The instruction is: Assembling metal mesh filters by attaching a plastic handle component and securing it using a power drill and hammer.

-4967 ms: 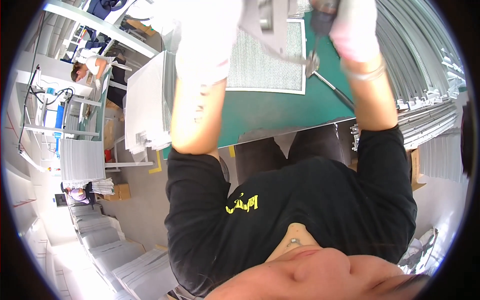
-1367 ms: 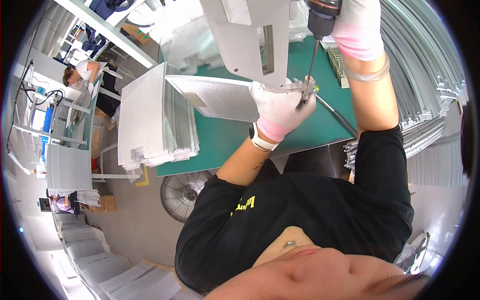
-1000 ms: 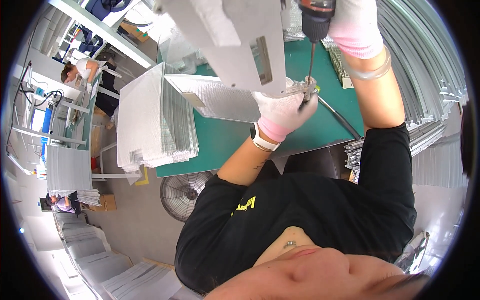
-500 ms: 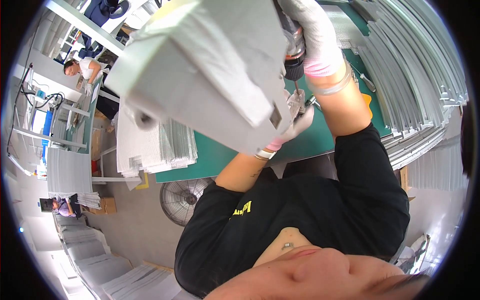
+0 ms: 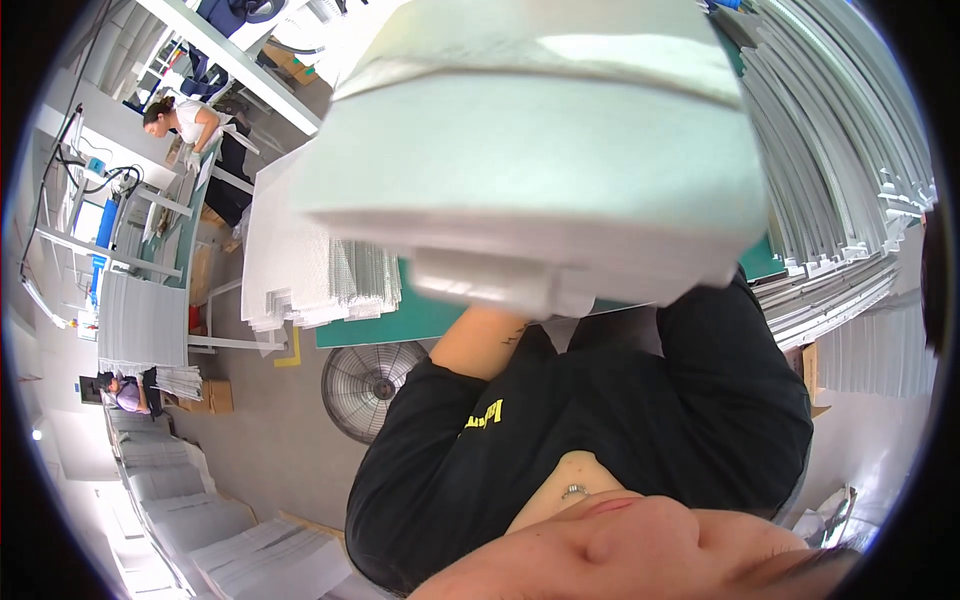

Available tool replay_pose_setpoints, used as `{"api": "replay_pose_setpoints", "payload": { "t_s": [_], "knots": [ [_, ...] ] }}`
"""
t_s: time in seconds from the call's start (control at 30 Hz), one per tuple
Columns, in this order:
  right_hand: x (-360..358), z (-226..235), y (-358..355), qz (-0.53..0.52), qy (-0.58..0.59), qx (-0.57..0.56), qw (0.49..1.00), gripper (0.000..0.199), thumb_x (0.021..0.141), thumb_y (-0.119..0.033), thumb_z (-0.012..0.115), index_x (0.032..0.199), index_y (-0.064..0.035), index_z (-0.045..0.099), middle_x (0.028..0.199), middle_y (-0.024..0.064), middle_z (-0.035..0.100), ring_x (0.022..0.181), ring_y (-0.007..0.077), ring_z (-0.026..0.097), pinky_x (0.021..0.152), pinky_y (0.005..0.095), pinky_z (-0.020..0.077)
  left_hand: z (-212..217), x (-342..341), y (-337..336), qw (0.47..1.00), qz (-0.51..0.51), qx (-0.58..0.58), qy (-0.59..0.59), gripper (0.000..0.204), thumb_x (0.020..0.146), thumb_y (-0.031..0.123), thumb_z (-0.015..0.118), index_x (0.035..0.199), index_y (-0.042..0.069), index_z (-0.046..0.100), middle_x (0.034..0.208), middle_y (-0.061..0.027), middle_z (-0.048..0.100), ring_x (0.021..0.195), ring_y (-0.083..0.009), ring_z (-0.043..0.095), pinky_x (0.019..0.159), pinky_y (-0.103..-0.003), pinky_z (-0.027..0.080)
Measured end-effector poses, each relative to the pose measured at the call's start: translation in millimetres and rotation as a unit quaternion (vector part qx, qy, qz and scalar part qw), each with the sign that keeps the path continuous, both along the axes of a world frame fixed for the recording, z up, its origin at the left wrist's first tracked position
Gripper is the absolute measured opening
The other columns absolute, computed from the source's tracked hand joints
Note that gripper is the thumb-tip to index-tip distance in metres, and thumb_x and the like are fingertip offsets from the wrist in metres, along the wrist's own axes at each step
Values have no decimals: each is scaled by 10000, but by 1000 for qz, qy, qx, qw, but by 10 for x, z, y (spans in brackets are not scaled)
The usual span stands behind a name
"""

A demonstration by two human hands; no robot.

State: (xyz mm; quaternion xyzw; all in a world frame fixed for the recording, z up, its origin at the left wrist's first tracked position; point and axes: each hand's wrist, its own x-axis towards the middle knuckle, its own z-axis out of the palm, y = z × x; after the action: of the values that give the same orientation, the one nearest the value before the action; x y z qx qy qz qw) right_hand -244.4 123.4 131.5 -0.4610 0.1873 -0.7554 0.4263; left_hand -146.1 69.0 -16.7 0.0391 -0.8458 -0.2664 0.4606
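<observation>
A large pale grey boxy housing [image 5: 540, 150] with rounded edges fills the upper middle, very near and slightly blurred. It hides both of my hands and whatever they hold. Of my left arm, only the bare forearm [image 5: 475, 340] shows, running up behind the housing's lower edge. My right arm shows just its black sleeve [image 5: 705, 325], reaching behind the same housing. Below it, a strip of the green work table [image 5: 375, 330] is visible.
Stacked white ribbed sheets [image 5: 320, 270] lie on the table's left, and long grey slats [image 5: 820, 150] are piled along the right. A round floor fan [image 5: 375, 390] stands below the table edge. One co-worker [image 5: 190, 125] works at a far-left bench; another person [image 5: 128, 393] is farther back.
The grey housing has turned and shifted right and down across the view. It now covers both gloved hands, the power screwdriver in the right one and the small piece at the left one.
</observation>
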Motion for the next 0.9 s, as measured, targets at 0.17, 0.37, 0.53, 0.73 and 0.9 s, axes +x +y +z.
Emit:
{"api": "replay_pose_setpoints", "payload": {
  "t_s": [0.17,0.37,0.53,0.73,0.9],
  "knots": [
    [-139,-144,-249,-20,-66,-58,996,480,981,-288,658,1386,-58,541,1192,88,681,1050,189,666,908,333,544,-97,55,-43,983,91,-142,80,205,742,207,782,862,62,699,715,-33,570,675,-264,563,625,-399,442],
    [-378,596,-16,-140,-74,-126,979,198,996,-316,663,1097,-146,648,807,-24,661,630,68,626,537,200,512,46,178,-37,964,121,-223,76,278,653,278,823,721,156,583,698,-34,515,673,-270,514,713,-444,375],
    [-155,629,216,-233,14,-31,972,229,988,-303,673,1141,-138,633,866,-18,663,659,52,623,570,179,496,134,800,236,977,1,-212,-10,259,651,173,821,706,162,568,643,-18,521,665,-254,544,677,-416,367],
    [-238,350,320,-200,68,-24,977,217,990,-242,660,1158,-121,596,856,-11,638,669,58,596,595,183,484,-703,2051,282,907,-234,-235,-259,288,650,262,765,640,113,518,603,-46,471,557,-276,553,552,-454,437],
    [-85,169,315,-193,63,7,979,211,1005,-214,623,1170,-118,533,851,17,613,650,78,587,522,247,510,-1240,2410,193,863,-157,-305,-370,272,663,267,752,882,136,657,900,-34,614,966,-234,617,921,-430,472]
  ]
}}
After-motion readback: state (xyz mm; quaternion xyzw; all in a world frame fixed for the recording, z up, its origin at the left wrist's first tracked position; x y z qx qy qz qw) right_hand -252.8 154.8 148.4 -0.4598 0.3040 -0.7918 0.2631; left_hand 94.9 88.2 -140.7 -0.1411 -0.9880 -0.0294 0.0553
